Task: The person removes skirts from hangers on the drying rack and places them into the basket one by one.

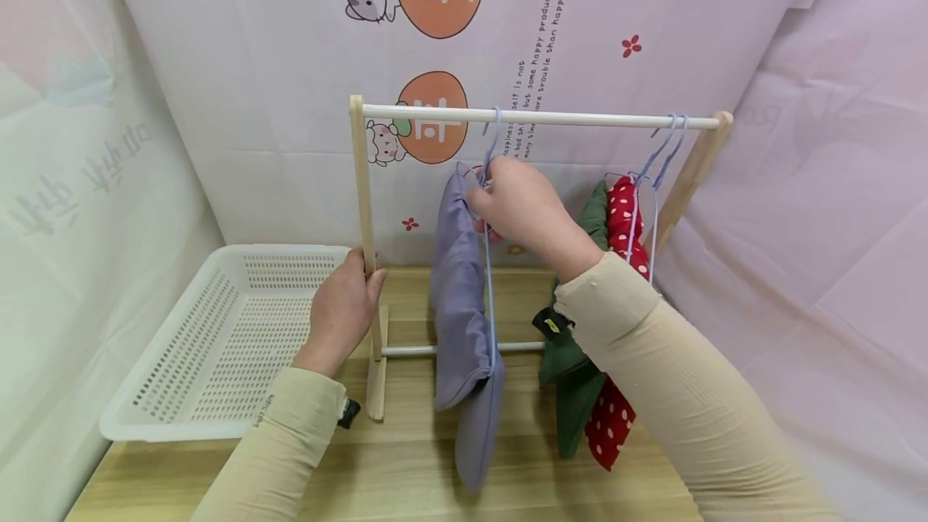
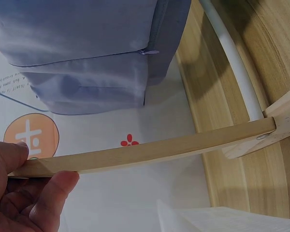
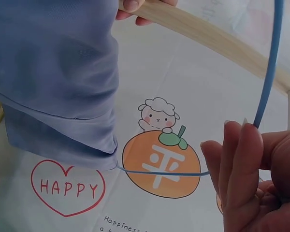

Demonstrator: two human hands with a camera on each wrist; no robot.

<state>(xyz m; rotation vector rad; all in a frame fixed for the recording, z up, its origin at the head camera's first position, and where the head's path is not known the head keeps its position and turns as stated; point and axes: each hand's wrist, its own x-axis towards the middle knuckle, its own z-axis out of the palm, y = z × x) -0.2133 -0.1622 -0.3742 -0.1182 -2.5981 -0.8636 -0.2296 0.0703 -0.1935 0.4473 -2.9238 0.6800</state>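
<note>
the thin blue hanger [image 3: 272, 67] is pinched by the right grip [image 1: 518, 200] just below its hook, which is seen looped over the white rail [image 1: 580, 118] of the rack. the wooden post [image 1: 362, 184] at the rack's left end is clasped by the left grip [image 1: 341, 308], by which the frame is presumably steadied. from the hanger, between the two grips, the lavender garment [image 1: 460, 288] is hung, its lower end held clear of the counter [image 1: 413, 457]; a zip pull is shown on it in the left wrist view.

the garment is judged to be light, soft and limp, with a smooth face by which slipping along the wire might be allowed; little is likely to be broken by handling. the hanger is judged slim and fairly stiff, though some flex may be expected, so it is best taken at the neck under the hook, where the cloth is neither dragged nor bunched.

farther right, a green garment [image 1: 573, 393] and a red dotted one [image 1: 612, 425] are hung close together. at the left, a white basket [image 1: 177, 430] is set on the counter.
</note>
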